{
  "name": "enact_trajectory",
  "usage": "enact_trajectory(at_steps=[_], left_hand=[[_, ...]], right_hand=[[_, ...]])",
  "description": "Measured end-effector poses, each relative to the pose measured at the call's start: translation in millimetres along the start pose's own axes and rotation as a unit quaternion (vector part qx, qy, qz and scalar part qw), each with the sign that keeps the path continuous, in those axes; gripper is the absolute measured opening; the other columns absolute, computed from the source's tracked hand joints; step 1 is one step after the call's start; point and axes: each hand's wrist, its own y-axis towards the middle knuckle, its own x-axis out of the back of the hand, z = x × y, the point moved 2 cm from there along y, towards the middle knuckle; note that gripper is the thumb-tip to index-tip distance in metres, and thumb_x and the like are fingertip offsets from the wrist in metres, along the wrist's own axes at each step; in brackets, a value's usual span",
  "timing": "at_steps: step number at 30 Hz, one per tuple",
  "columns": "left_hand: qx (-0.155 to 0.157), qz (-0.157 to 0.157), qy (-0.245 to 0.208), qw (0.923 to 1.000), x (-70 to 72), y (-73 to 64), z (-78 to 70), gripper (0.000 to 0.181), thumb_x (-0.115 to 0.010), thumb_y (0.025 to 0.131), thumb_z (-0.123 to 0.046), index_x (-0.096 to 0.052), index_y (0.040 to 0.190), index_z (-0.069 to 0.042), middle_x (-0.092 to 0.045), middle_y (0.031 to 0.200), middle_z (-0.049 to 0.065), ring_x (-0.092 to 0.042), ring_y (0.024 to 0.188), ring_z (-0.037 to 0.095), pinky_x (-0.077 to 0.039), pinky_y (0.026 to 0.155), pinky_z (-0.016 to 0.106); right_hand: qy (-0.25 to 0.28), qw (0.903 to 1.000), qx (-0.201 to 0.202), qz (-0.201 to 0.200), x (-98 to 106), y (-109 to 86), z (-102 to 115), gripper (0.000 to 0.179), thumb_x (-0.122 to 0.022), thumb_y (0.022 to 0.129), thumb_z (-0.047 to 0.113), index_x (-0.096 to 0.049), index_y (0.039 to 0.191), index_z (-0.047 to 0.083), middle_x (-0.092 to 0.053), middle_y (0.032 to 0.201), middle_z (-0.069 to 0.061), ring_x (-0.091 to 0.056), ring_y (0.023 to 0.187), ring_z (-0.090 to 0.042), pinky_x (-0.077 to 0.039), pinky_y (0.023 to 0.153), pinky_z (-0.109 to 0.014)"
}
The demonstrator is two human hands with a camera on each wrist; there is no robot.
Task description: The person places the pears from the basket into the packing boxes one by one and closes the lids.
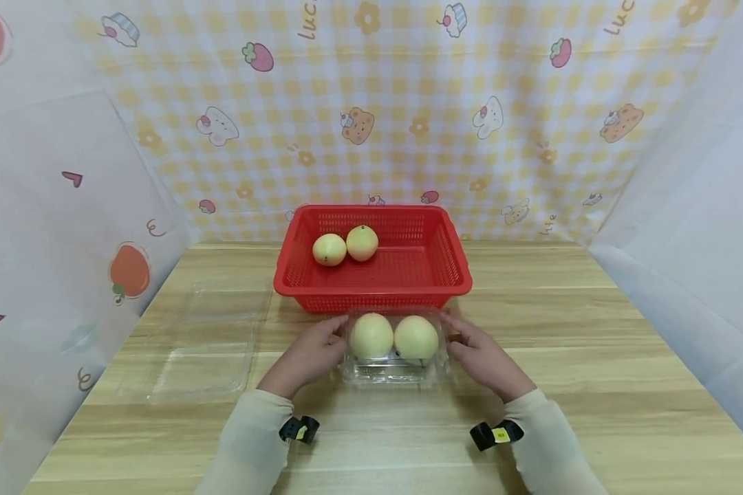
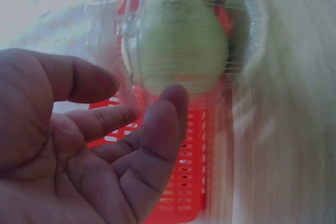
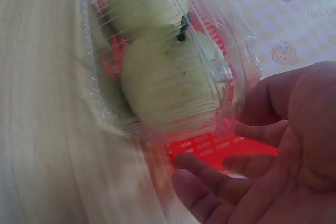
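Observation:
Two pale yellow pears, a left one (image 1: 372,337) and a right one (image 1: 416,338), sit side by side inside a clear plastic box (image 1: 396,375) near the table's middle. My left hand (image 1: 309,354) is at the box's left side, its fingers loosely bent and spread in the left wrist view. Opposite it, my right hand (image 1: 486,361) has its fingertips at the right side. In the right wrist view its thumb (image 3: 265,98) lies right at the box's edge, while the other fingers are spread below. Ridged clear plastic covers the pears in both wrist views.
Just behind the box stands a red perforated basket (image 1: 371,292) holding two more pears (image 1: 329,249). Another clear plastic box (image 1: 201,371) lies on the left of the wooden table (image 1: 569,385). A patterned cloth (image 1: 408,103) hangs behind.

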Motion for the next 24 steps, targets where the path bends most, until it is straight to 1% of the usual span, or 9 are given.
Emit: enact_trajectory(at_steps=[1, 2, 4, 7, 10, 14, 18, 21, 24], left_hand=[[0.002, 0.003, -0.004, 1.0, 0.3, 0.4, 0.9, 0.054, -0.052, 0.095, -0.011, -0.044, 0.147, -0.001, -0.058, 0.131, 0.012, -0.06, 0.093, 0.02, -0.051, 0.08, 0.038], [0.003, 0.007, -0.006, 1.0, 0.7, 0.7, 2.1, 0.054, -0.053, 0.095, -0.011, -0.044, 0.148, -0.003, -0.059, 0.129, 0.011, -0.061, 0.091, 0.018, -0.051, 0.079, 0.037], [0.005, 0.014, -0.003, 0.9999, 1.8, 1.1, 3.6, 0.055, -0.055, 0.095, -0.012, -0.044, 0.148, -0.005, -0.061, 0.122, 0.01, -0.062, 0.088, 0.016, -0.051, 0.076, 0.035], [0.0, 0.029, 0.007, 0.9996, 3.5, 1.0, 4.8, 0.059, -0.056, 0.094, -0.012, -0.041, 0.15, -0.006, -0.061, 0.112, 0.008, -0.059, 0.084, 0.017, -0.05, 0.07, 0.034], [-0.011, 0.047, 0.019, 0.9987, 5.2, -0.2, 5.4, 0.06, -0.057, 0.095, -0.014, -0.038, 0.152, -0.009, -0.059, 0.105, 0.006, -0.056, 0.086, 0.017, -0.047, 0.07, 0.033], [-0.029, 0.061, 0.025, 0.9974, 7.4, -3.2, 7.4, 0.061, -0.057, 0.096, -0.015, -0.036, 0.154, -0.011, -0.057, 0.102, 0.004, -0.053, 0.091, 0.018, -0.046, 0.072, 0.034], [-0.042, 0.075, 0.032, 0.9958, 9.8, -8.6, 7.2, 0.064, -0.059, 0.093, -0.011, -0.037, 0.152, -0.007, -0.059, 0.104, 0.004, -0.055, 0.093, 0.019, -0.048, 0.072, 0.034], [-0.041, 0.092, 0.036, 0.9942, 10.5, -14.0, 3.2, 0.07, -0.063, 0.089, -0.01, -0.035, 0.153, -0.005, -0.061, 0.101, 0.003, -0.058, 0.088, 0.018, -0.049, 0.071, 0.034], [-0.041, 0.102, 0.032, 0.9935, 9.5, -16.4, 0.8, 0.075, -0.064, 0.089, -0.009, -0.03, 0.155, -0.007, -0.061, 0.089, 0.003, -0.058, 0.076, 0.017, -0.048, 0.066, 0.034]], right_hand=[[-0.002, 1.0, 0.0, -0.005, 1, 0.0, 0, 0.055, -0.049, 0.098, 0.005, -0.037, 0.152, 0.008, -0.034, 0.156, -0.016, -0.045, 0.132, -0.04, -0.044, 0.1, -0.054], [-0.004, 0.9999, 0.0, -0.011, 1, -0.2, 0, 0.053, -0.051, 0.098, 0.006, -0.04, 0.149, 0.008, -0.037, 0.153, -0.017, -0.049, 0.128, -0.039, -0.047, 0.096, -0.053], [-0.013, 0.9996, 0.0, -0.024, 2, -1.1, 0, 0.043, -0.054, 0.097, 0.007, -0.047, 0.14, 0.008, -0.048, 0.141, -0.016, -0.056, 0.118, -0.035, -0.051, 0.09, -0.05], [-0.027, 0.9991, 0.005, -0.033, 3, -3.0, -1, 0.027, -0.057, 0.098, 0.009, -0.055, 0.124, 0.005, -0.059, 0.12, -0.012, -0.059, 0.107, -0.027, -0.05, 0.087, -0.044], [-0.038, 0.9987, 0.011, -0.033, 3, -4.3, -3, 0.021, -0.058, 0.098, 0.01, -0.059, 0.118, 0.005, -0.062, 0.106, -0.006, -0.058, 0.101, -0.022, -0.047, 0.088, -0.041], [-0.031, 0.9994, 0.015, -0.011, 5, -7.9, -4, 0.028, -0.057, 0.097, 0.007, -0.059, 0.125, 0.004, -0.062, 0.105, -0.005, -0.058, 0.1, -0.022, -0.048, 0.088, -0.04], [-0.018, 0.9991, 0.019, 0.034, 7, -15.8, -1, 0.043, -0.057, 0.095, 0.006, -0.051, 0.138, 0.004, -0.062, 0.107, -0.007, -0.059, 0.099, -0.023, -0.05, 0.083, -0.038], [-0.017, 0.9979, 0.024, 0.057, 8, -20.2, 1, 0.05, -0.057, 0.096, 0.008, -0.044, 0.144, 0.004, -0.061, 0.103, -0.008, -0.059, 0.094, -0.024, -0.05, 0.078, -0.036], [-0.015, 0.9977, 0.029, 0.06, 7, -20.9, 1, 0.05, -0.057, 0.097, 0.008, -0.043, 0.145, 0.006, -0.062, 0.096, -0.009, -0.058, 0.089, -0.024, -0.049, 0.074, -0.033]])
